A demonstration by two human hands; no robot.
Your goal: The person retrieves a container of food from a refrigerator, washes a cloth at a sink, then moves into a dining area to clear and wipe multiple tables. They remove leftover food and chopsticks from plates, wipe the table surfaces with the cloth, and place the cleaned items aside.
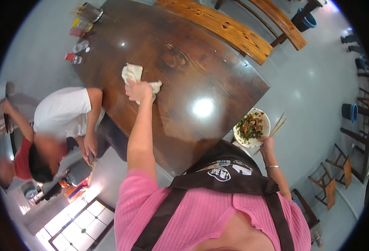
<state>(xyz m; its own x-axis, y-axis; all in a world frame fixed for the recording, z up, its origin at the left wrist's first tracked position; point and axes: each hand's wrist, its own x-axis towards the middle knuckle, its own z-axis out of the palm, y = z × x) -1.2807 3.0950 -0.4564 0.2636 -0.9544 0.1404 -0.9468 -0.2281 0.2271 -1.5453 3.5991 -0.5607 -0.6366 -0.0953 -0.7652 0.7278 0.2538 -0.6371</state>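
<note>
My left hand [139,90] presses a crumpled whitish cloth [132,72] flat on the dark, glossy wooden table [184,91], left of its middle. Beyond the table's right edge, my right hand [267,145] grips the rim of a white bowl [244,138] with chopped greens and other food in it. A pair of wooden chopsticks [278,125] lies between the bowl and that hand, pointing outward past the rim. Part of the bowl's underside and my right fingertips are hidden.
Condiment jars [82,25], small bottles [80,46] and a metal chopstick holder [92,12] stand at the table's far left corner. A seated person in a white shirt [62,106] is close by on the left. A wooden bench [215,22] runs along the far side; stools [330,191] stand at right.
</note>
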